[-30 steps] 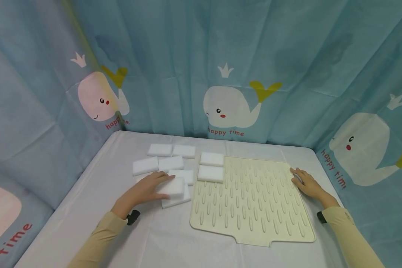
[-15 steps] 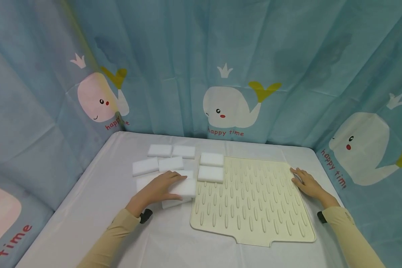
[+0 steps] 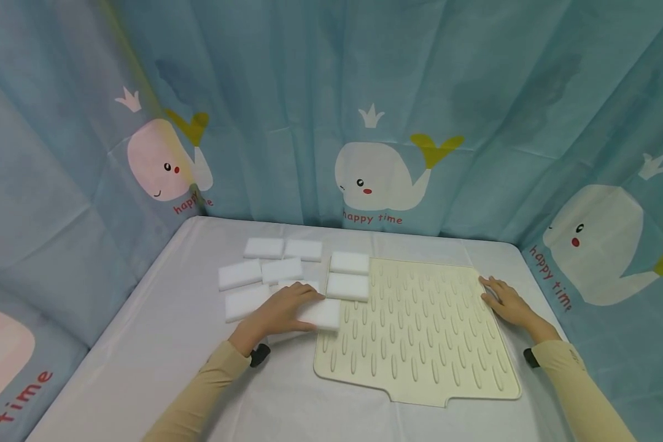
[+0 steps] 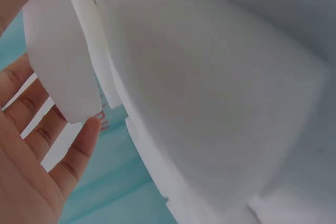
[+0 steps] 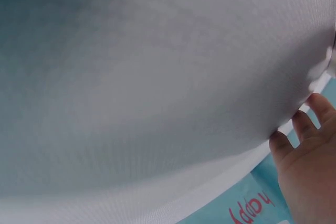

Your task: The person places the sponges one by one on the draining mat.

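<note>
My left hand (image 3: 280, 312) pinches a white sponge block (image 3: 325, 315) between thumb and fingers, over the left edge of a cream ridged mat (image 3: 420, 331). Seen from the left wrist, the held sponge (image 4: 60, 51) lies between the thumb and the fingertips. Two white sponges (image 3: 348, 286) lie one behind the other in the mat's far left corner. At the mat's right edge rests my right hand (image 3: 509, 305), its fingers relaxed and fingertips on the table (image 5: 131, 103).
Several more white sponges (image 3: 240, 274) lie loosely on the white-covered table (image 3: 276, 399), left of the mat; some are partly hidden under my left hand. A blue curtain (image 3: 287, 123) with whale prints hangs behind and at both sides.
My left hand has carried the sponge to the right, from above the other sponges to over the mat's left edge. The right hand has stayed in place.
</note>
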`<state>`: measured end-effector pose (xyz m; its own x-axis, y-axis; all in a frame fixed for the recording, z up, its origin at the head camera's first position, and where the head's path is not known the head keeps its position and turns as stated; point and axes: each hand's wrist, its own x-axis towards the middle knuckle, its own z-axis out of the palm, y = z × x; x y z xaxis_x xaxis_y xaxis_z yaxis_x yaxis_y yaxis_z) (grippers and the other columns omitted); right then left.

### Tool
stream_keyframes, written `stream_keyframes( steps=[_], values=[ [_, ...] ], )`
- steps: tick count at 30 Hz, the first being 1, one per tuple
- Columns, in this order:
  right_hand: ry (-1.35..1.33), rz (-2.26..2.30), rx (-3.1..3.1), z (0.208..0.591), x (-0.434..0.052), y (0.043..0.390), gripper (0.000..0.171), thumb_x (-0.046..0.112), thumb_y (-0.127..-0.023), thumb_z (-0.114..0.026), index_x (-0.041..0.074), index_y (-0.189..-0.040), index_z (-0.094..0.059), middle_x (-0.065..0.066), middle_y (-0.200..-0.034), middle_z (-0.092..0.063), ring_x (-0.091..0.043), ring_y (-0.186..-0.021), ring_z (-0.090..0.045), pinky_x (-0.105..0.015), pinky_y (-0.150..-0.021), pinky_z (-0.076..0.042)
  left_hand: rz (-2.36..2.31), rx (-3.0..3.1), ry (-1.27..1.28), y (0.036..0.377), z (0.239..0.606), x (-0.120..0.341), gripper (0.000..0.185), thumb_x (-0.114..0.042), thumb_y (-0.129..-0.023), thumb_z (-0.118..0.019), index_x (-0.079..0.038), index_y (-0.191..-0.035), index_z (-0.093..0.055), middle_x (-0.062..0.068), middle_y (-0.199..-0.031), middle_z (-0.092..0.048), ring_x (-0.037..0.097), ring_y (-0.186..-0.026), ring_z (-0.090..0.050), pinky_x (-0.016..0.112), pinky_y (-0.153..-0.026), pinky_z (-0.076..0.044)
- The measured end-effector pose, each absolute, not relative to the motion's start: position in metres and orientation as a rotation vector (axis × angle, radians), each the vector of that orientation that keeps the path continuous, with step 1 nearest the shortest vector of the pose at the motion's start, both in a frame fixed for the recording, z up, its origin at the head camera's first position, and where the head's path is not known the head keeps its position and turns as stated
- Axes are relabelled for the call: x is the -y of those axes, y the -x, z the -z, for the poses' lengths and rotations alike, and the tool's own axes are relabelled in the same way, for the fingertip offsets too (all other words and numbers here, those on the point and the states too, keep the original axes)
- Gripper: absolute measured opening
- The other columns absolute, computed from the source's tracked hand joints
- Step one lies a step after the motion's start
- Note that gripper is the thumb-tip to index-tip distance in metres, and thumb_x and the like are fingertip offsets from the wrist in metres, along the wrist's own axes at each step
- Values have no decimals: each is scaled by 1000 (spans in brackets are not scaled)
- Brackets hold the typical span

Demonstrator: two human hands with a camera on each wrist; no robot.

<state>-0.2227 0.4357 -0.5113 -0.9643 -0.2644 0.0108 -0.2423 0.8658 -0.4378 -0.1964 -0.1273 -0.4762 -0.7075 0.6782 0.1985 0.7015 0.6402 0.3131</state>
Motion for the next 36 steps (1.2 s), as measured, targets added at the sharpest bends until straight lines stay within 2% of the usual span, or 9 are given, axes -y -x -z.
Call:
stream_keyframes(
  steps=[12,36],
  values=[
    [398,731,-2988,516,-436,222,55,26,-97,-47,-3,-141,-31,-38,-141,-20,-60,-125,-18,-73,-93,-16,579,2793,1175,201,483,97,63,-54,-72,-72,-22,-125,-56,-6,-117,-51,13,-102,-47,34,-82,-43],
    [398,721,-2984,514,-437,225,56,27,-97,-47,-2,-142,-30,-37,-142,-20,-59,-126,-18,-73,-94,-16,458,2823,1197,209,495,64,68,-58,-74,-68,-23,-130,-53,-3,-119,-50,15,-104,-45,35,-83,-43]
  ],
)
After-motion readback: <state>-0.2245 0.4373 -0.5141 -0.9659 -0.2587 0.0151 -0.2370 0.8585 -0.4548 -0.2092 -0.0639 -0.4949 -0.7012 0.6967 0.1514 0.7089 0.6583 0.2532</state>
